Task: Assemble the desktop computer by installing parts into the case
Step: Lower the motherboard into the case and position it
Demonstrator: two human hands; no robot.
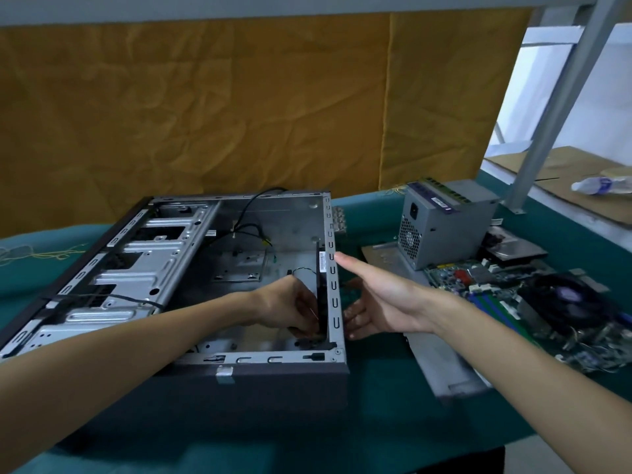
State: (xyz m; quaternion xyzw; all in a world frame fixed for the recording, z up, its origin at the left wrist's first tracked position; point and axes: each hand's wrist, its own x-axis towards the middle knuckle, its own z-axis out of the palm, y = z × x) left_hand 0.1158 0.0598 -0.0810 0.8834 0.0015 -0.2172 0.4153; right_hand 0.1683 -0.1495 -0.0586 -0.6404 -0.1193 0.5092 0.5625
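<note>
Forearms reach in from the bottom edge toward the case [260, 374], which lies open-side-up on green cloth [376, 405]. Inside it, the left hand [290, 307] curls its fingers around a thin black fan [321, 292] standing on edge against the inner face of the case's right wall; thumb and fingertips pinch the fan's lower frame. Outside that wall, the right hand [379, 302] is spread, index finger straight and touching the wall's top flange, the lower fingers relaxed beside the outer panel, holding nothing. A thin lead runs from the fan across the case floor, and black cables [253, 227] loop near the back. Off to the right wait the power supply [444, 224], with a memory stick [436, 196] lying on top, and the motherboard [533, 309] with its cooler, all apart from the case. I judge the fan to be light and stiff, its plastic frame safe to grip at the edges and corners, though the blades and thin lead should be left alone. The case wall is sheet metal, rigid but likely sharp along the slotted flange, so bracing with flat fingers suits it. Whether the fan is already seated on its mounts cannot be told from here. The motherboard looks the most fragile part left; hold it by the edges only.
</note>
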